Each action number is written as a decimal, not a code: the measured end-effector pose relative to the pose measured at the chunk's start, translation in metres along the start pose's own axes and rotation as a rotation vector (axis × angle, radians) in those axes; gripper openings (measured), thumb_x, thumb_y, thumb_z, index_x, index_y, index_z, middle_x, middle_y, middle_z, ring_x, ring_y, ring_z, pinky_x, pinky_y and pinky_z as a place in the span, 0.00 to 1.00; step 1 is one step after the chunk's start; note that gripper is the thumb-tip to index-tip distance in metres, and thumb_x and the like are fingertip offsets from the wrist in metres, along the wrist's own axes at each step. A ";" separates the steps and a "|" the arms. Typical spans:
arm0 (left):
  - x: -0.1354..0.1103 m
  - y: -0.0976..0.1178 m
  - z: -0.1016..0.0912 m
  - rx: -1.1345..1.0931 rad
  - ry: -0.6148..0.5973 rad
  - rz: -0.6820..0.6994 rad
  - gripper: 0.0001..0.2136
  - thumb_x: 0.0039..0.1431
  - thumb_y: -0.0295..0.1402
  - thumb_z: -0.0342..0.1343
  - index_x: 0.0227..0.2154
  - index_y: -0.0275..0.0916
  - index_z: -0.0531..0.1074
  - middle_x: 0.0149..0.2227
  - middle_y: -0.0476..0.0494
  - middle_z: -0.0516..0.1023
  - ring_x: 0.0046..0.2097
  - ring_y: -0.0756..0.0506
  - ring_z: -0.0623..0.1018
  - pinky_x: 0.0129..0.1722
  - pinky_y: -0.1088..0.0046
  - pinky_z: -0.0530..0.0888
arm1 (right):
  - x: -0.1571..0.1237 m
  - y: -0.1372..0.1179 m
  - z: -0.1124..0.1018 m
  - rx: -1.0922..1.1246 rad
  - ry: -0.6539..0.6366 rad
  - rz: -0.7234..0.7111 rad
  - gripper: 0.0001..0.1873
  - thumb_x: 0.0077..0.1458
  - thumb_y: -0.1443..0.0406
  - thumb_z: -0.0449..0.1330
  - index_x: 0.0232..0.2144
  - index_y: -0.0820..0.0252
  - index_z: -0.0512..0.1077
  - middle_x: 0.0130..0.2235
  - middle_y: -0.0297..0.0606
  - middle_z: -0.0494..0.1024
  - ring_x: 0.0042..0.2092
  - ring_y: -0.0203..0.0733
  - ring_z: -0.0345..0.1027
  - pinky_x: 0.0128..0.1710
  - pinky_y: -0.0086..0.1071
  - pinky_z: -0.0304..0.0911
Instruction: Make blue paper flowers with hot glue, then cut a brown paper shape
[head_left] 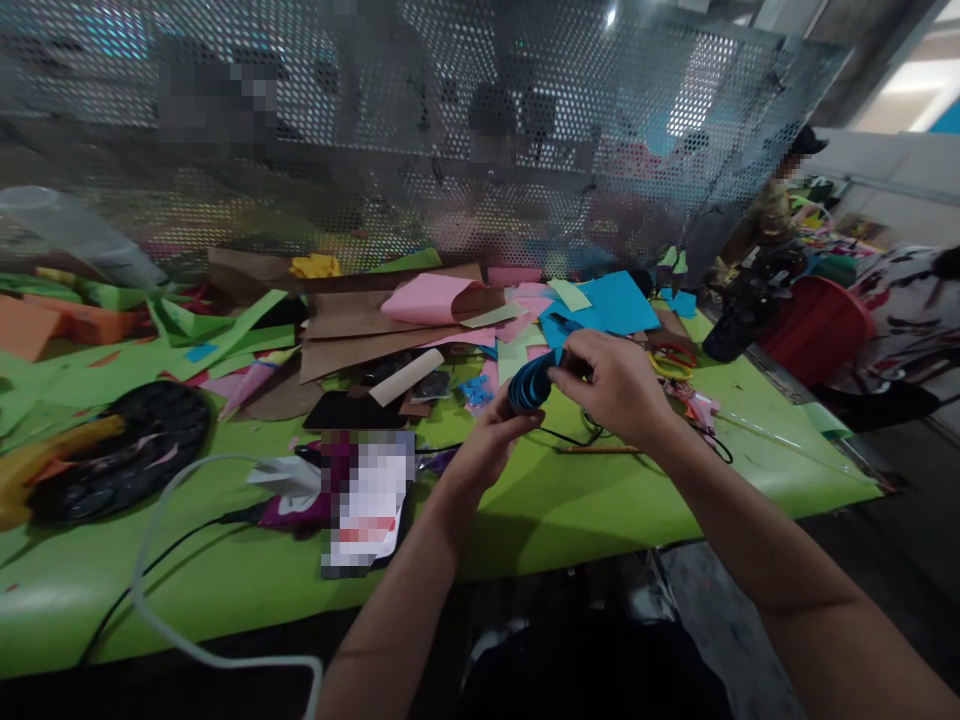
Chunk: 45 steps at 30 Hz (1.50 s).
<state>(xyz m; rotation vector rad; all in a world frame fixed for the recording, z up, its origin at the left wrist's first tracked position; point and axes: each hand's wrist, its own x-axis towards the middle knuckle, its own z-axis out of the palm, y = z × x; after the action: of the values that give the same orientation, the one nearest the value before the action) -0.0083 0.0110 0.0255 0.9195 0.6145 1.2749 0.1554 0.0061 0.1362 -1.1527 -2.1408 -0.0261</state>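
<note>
Between my hands, above the green table (525,530), is a dark blue piece of paper (531,382) with layered, curved folds. My left hand (491,435) closes around its lower left side, thumb toward me. Higher up and to the right, my right hand (619,385) pinches its upper edge between thumb and fingers. Behind my right hand lies a sheet of bright blue paper (626,303). A small packet of blue bits (475,392) rests just beyond my left hand. Below my right hand lies a thin brown stick (600,450).
A phone (371,505), a purple tissue pack (292,505) and a white cable (161,610) are at the left. Farther left sit a black round tray (150,450) and a yellow glue gun (52,465). Scissors (673,362) lie right. Paper scraps line the perforated metal panel (450,130).
</note>
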 end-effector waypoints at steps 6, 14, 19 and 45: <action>-0.001 0.002 0.000 0.002 -0.005 -0.014 0.20 0.37 0.31 0.74 0.37 0.43 0.80 0.37 0.50 0.77 0.40 0.48 0.70 0.42 0.73 0.67 | -0.001 0.003 0.001 0.017 0.007 -0.016 0.15 0.56 0.68 0.64 0.24 0.57 0.61 0.27 0.30 0.68 0.29 0.35 0.57 0.30 0.31 0.46; -0.001 0.001 -0.001 0.102 -0.061 0.020 0.24 0.45 0.33 0.72 0.48 0.45 0.78 0.43 0.48 0.78 0.45 0.46 0.71 0.47 0.72 0.68 | -0.003 0.010 0.002 0.088 0.036 -0.022 0.10 0.58 0.64 0.66 0.28 0.58 0.69 0.29 0.33 0.73 0.29 0.36 0.61 0.31 0.31 0.51; -0.001 0.000 -0.002 0.136 -0.067 0.029 0.21 0.48 0.35 0.71 0.47 0.45 0.78 0.40 0.48 0.77 0.45 0.46 0.71 0.48 0.71 0.67 | -0.004 0.013 0.003 0.136 0.022 -0.002 0.08 0.57 0.64 0.66 0.29 0.58 0.71 0.29 0.33 0.75 0.29 0.35 0.60 0.31 0.31 0.53; 0.000 0.005 0.004 0.223 -0.013 0.065 0.15 0.50 0.37 0.68 0.40 0.42 0.74 0.35 0.51 0.69 0.39 0.48 0.65 0.44 0.73 0.66 | -0.009 0.008 0.010 0.216 -0.024 0.002 0.04 0.60 0.68 0.63 0.34 0.60 0.80 0.34 0.38 0.80 0.35 0.39 0.71 0.36 0.31 0.60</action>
<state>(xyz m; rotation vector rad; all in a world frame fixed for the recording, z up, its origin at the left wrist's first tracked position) -0.0078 0.0103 0.0316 1.1383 0.7318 1.2737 0.1589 0.0083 0.1211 -1.0334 -2.1044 0.2167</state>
